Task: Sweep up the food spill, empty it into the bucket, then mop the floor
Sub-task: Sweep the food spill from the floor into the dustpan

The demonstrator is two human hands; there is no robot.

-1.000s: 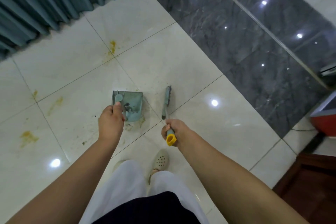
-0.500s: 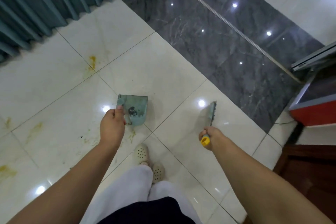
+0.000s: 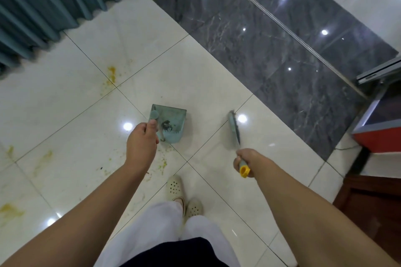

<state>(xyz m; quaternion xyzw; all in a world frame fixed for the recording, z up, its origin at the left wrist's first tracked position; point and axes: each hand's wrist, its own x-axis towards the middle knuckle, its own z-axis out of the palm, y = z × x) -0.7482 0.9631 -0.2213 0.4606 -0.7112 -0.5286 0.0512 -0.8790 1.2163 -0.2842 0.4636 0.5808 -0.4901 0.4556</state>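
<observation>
1. Dustpan (image 3: 171, 124) sits at the centre of the frame, a pale teal scoop held above the cream floor tiles (image 3: 195, 84); your left hand (image 3: 142, 144) has its fingers curled round the handle, thumb laid along the top.
2. Dark debris and a few crumbs lie inside the pan near its comb teeth.
3. Your right hand (image 3: 247, 161) is right of centre, fist wrapped round the brush (image 3: 234, 129) handle, whose yellow end pokes out below your grip.
4. The brush head points up the frame and away from you, well apart from the dustpan; it is motion-blurred, so you probably cannot judge whether the bristles touch the tile.
5. Yellow food smears (image 3: 111, 73) mark the floor at upper left of centre, and more streaks lie along the left edge of the frame.
6. Greenish flecks (image 3: 163, 163) are scattered just below the dustpan, near your left wrist.
7. Your cream perforated shoes (image 3: 174, 187) and white trousers show at lower centre.
8. A teal curtain (image 3: 54, 0) hangs at upper left.
9. A band of dark grey marble tile (image 3: 271, 50) runs diagonally across the upper right.
10. A red and grey cabinet (image 3: 382, 132) stands at the right edge.
</observation>
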